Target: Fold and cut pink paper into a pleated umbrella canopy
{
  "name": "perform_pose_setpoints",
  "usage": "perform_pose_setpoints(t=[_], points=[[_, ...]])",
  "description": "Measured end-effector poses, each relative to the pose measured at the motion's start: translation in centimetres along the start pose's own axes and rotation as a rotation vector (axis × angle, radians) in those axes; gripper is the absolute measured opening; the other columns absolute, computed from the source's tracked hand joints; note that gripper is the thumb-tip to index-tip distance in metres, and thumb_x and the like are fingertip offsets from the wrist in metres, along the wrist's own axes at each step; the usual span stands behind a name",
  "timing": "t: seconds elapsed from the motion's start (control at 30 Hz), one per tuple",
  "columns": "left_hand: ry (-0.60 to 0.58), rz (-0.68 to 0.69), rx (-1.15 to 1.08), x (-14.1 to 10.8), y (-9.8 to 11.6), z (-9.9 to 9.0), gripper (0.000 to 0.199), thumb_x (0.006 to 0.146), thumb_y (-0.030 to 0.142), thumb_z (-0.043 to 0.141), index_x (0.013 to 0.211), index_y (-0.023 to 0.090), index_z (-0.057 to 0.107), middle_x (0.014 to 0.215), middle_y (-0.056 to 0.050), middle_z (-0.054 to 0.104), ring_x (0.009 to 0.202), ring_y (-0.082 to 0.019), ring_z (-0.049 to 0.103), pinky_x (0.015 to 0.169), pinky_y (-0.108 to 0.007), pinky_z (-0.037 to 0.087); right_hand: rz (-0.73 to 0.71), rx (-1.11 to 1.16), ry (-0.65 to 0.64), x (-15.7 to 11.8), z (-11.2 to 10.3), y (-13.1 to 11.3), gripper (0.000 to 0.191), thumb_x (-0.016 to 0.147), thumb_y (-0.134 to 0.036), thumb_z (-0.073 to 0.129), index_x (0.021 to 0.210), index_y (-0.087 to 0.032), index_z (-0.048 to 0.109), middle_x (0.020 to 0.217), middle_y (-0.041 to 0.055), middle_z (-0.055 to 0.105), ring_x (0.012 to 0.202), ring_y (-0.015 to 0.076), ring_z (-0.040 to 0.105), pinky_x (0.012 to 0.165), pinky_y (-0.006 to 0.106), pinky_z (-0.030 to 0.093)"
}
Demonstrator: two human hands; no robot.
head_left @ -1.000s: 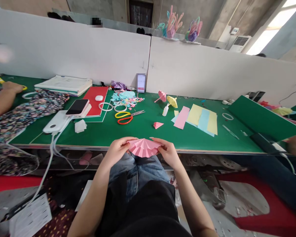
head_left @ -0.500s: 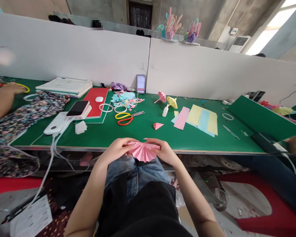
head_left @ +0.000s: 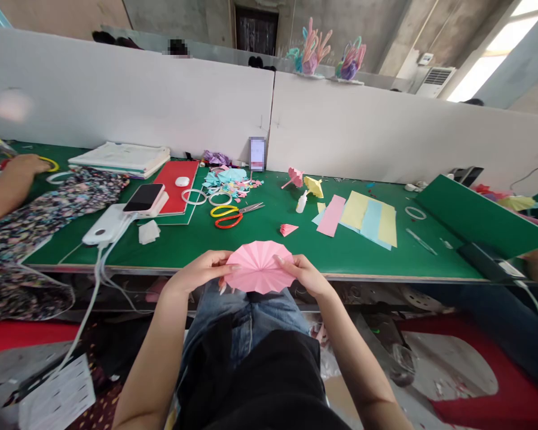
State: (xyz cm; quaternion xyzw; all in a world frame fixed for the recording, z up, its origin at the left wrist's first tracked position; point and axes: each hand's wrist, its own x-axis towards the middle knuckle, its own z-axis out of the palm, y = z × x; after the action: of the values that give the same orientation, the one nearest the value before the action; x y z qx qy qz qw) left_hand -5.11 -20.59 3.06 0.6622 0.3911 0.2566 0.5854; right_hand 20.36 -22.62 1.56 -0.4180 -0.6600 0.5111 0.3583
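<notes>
A pink pleated paper disc [head_left: 259, 269] is spread nearly round above my lap, just off the table's front edge. Its left rim is pinched between the thumb and fingers of my left hand [head_left: 208, 272]. My right hand [head_left: 308, 273] grips the right rim, thumb lying on top of the folds. Some fingers of both hands are hidden beneath the paper. On the table beyond lies a small folded pink paper cone [head_left: 289, 229]. Scissors with one yellow and one orange handle [head_left: 228, 216] rest to its left.
Paper strips and sheets [head_left: 371, 218] lie right of a white glue bottle [head_left: 302, 202]. Pink and yellow paper umbrellas [head_left: 314, 187] stand behind. Paper scraps [head_left: 228, 179], a phone on a power bank [head_left: 144, 198] and cables occupy the left. A co-worker's hand [head_left: 27, 166] holds scissors at far left.
The pink paper has opened from a downward half-fan into an almost full disc, with its upper half now showing. Both my hands still hold its sides.
</notes>
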Motion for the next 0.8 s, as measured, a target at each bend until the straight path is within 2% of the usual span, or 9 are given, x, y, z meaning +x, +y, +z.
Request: perform_pose_setpoints(t=[0.1,0.17,0.27,0.33,0.4,0.5,0.63,0.8], points=[[0.07,0.029,0.022,0.2,-0.4,0.3,0.035,0.08,0.039,0.06,0.106,0.016,0.065,0.062,-0.002,0.064,0.046,-0.014,0.057,0.047,-0.023,0.048,-0.01,-0.042,0.012,0.0,-0.1,-0.2,0.053,0.085,-0.059,0.042,0.054,-0.021,0.024,0.054,-0.0059,0.02,0.051,0.0072,0.017,0.047,0.024,0.017],[0.129,0.071,0.116,0.6,-0.6,0.5,0.034,0.082,0.04,0.057,0.106,0.018,0.066,0.063,-0.002,0.066,0.05,-0.015,0.06,0.051,-0.024,0.05,-0.021,-0.091,0.035,0.2,-0.2,-0.2,0.052,0.086,-0.057,0.044,0.055,-0.021,0.024,0.055,-0.0059,0.019,0.052,0.0074,0.017,0.047,0.024,0.015],[0.198,0.175,0.293,1.2,-0.3,0.9,0.031,0.083,0.04,0.055,0.103,0.023,0.069,0.088,-0.005,0.072,0.071,-0.019,0.066,0.059,-0.023,0.051,-0.038,-0.179,0.09,0.6,-0.3,-0.2,0.049,0.086,-0.054,0.046,0.056,-0.02,0.025,0.056,-0.0056,0.02,0.053,0.0079,0.019,0.047,0.024,0.015],[0.252,0.267,0.372,1.7,0.3,1.0,0.028,0.083,0.039,0.056,0.104,0.025,0.069,0.103,-0.005,0.07,0.086,-0.02,0.066,0.065,-0.022,0.051,-0.049,-0.23,0.119,1.0,-0.3,-0.1,0.049,0.086,-0.052,0.047,0.056,-0.02,0.025,0.056,-0.0055,0.021,0.053,0.0079,0.019,0.048,0.024,0.015],[0.276,0.359,0.427,2.3,1.0,1.0,0.027,0.082,0.037,0.058,0.104,0.025,0.069,0.108,-0.005,0.069,0.093,-0.02,0.064,0.069,-0.022,0.049,-0.061,-0.266,0.127,1.5,-0.5,-0.1,0.048,0.086,-0.05,0.047,0.055,-0.02,0.026,0.055,-0.0056,0.021,0.053,0.0078,0.02,0.048,0.024,0.015],[0.302,0.425,0.493,3.5,1.9,0.9,0.021,0.082,0.035,0.058,0.093,0.022,0.07,0.099,-0.005,0.069,0.09,-0.019,0.063,0.072,-0.023,0.047,-0.076,-0.287,0.132,2.4,-1.0,-0.4,0.048,0.086,-0.05,0.047,0.055,-0.02,0.027,0.054,-0.0058,0.022,0.052,0.0076,0.02,0.048,0.024,0.015],[0.423,0.41,0.5,5.9,2.1,0.5,0.029,0.087,0.037,0.05,0.074,0.016,0.067,0.067,-0.002,0.064,0.062,-0.014,0.055,0.058,-0.022,0.039,-0.083,-0.24,0.142,3.7,-2.0,-0.7,0.049,0.085,-0.052,0.047,0.055,-0.02,0.025,0.053,-0.0062,0.02,0.051,0.0072,0.019,0.047,0.024,0.015],[0.48,0.389,0.433,9.0,0.9,-0.3,0.025,0.08,0.041,0.058,0.08,0.016,0.062,0.059,0.003,0.052,0.053,-0.01,0.044,0.053,-0.02,0.032,-0.07,-0.112,0.182,6.1,-3.1,-0.5,0.051,0.084,-0.058,0.044,0.054,-0.021,0.027,0.052,-0.0062,0.024,0.049,0.0071,0.023,0.047,0.024,0.018]])
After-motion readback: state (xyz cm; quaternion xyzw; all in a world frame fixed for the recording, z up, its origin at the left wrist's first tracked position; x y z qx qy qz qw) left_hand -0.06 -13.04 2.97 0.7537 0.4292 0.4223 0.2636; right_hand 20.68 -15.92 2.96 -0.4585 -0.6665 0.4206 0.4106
